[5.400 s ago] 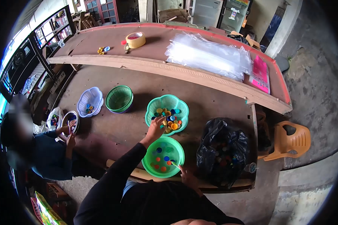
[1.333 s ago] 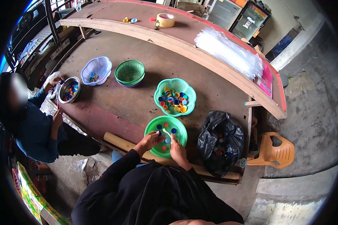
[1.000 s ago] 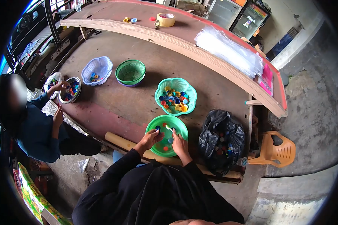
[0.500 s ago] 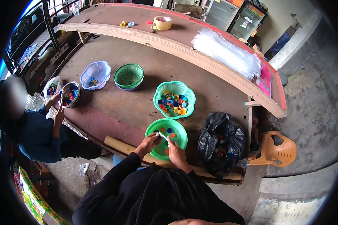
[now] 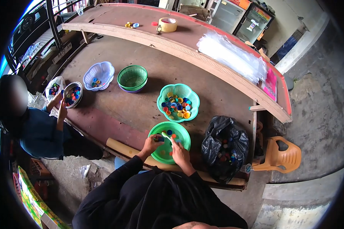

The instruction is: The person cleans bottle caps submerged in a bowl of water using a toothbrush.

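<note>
Over the round green basin [image 5: 184, 135] are both of my hands. My left hand [image 5: 151, 144] pinches a dark bottle cap [image 5: 160, 139] above the basin's left side. In my right hand [image 5: 179, 152] is a whitish-green brush [image 5: 166, 135], its head close to the cap. Several blue and orange caps lie in the basin. Just behind it stands a scalloped green basket [image 5: 195, 100] holding several mixed caps. A black plastic bag [image 5: 212, 143] with more caps sits to the right of the basin.
At the left, a co-worker [image 5: 42, 131] handles caps over a metal bowl [image 5: 80, 100]. A lilac basket [image 5: 107, 72] and stacked green baskets [image 5: 137, 76] stand farther back. Tape [image 5: 168, 25] and clear plastic bags [image 5: 233, 55] lie on the raised shelf. An orange chair [image 5: 281, 154] is at the right.
The brush was over the basin's right side in my right hand; now both hands meet above the basin. My left hand has left the scalloped basket and holds a cap.
</note>
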### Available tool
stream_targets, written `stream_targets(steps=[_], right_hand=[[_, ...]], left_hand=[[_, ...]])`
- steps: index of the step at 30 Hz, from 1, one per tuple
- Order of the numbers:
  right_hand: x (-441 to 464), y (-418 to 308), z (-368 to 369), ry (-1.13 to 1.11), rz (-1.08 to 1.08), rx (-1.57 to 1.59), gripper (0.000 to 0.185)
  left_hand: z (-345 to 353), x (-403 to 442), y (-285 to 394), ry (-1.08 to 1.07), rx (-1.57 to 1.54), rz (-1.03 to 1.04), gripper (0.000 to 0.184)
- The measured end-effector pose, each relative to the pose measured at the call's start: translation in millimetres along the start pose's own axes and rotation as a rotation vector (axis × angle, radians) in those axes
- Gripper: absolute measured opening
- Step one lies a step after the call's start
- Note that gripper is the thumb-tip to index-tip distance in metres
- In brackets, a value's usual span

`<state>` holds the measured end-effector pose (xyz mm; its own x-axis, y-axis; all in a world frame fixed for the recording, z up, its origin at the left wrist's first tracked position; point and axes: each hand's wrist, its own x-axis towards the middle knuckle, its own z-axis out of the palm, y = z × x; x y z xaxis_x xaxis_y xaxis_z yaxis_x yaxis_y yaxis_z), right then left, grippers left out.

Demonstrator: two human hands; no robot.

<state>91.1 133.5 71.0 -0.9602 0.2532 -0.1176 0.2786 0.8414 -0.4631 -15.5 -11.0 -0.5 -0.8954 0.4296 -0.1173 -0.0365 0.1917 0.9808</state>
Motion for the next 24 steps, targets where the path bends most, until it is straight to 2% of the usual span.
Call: stream_targets(steps=[2, 3, 4, 6, 7, 9, 10, 12, 14, 16, 19, 23, 24], right_hand=[[-11.0, -9.6, -7.6, 0.001, -0.093, 0.076, 0.048], [-12.6, -5.6, -2.2, 0.010, -0.148, 0.078, 0.048], [-9.2, -0.1, 1.0, 0.014, -0.144, 0.079, 0.048], [-4.3, 14.2, 6.5, 0.009, 0.076, 0.020, 0.045], [0.9, 20.9, 10.5, 0.039, 0.119, 0.024, 0.045], [3.8, 24.6, 13.5, 0.020, 0.103, -0.012, 0.046], [5.0, 22.0, 12.1, 0.002, 0.088, -0.048, 0.046], [3.8, 22.0, 17.2, -0.030, 0.032, -0.131, 0.049], [5.5, 24.1, 24.7, -0.109, 0.006, -0.222, 0.051], [6.2, 7.4, 10.8, -0.093, 0.054, -0.126, 0.047], [-2.7, 1.1, 1.8, 0.082, -0.052, 0.028, 0.043], [-16.8, 8.3, 2.0, 0.012, -0.140, 0.052, 0.043], [-17.6, 11.5, 1.1, 0.024, -0.023, 0.012, 0.043]], left_hand=[[-1.7, 4.1, -5.3, -0.052, 0.097, -0.069, 0.041], [2.2, 2.8, -2.6, -0.039, -0.116, -0.066, 0.037], [2.8, 2.9, -0.3, -0.045, -0.113, -0.065, 0.037], [4.1, -0.8, 3.6, -0.078, 0.055, -0.001, 0.035], [5.3, -2.3, 5.3, -0.078, 0.052, -0.001, 0.035], [3.2, -4.5, 7.2, 0.006, 0.034, 0.039, 0.038], [2.0, -3.2, 0.8, 0.007, 0.036, 0.040, 0.038], [0.0, -0.5, -12.8, -0.059, -0.152, -0.050, 0.045], [-1.1, 3.4, -19.2, -0.062, -0.114, -0.032, 0.046], [-5.0, 1.2, -16.1, -0.064, -0.071, -0.028, 0.047], [-1.2, -6.5, 9.9, -0.077, -0.555, -0.211, 0.035], [1.5, -11.1, 11.8, -0.116, -0.482, -0.129, 0.034], [3.0, -13.2, 13.0, -0.129, -0.482, -0.108, 0.034]])
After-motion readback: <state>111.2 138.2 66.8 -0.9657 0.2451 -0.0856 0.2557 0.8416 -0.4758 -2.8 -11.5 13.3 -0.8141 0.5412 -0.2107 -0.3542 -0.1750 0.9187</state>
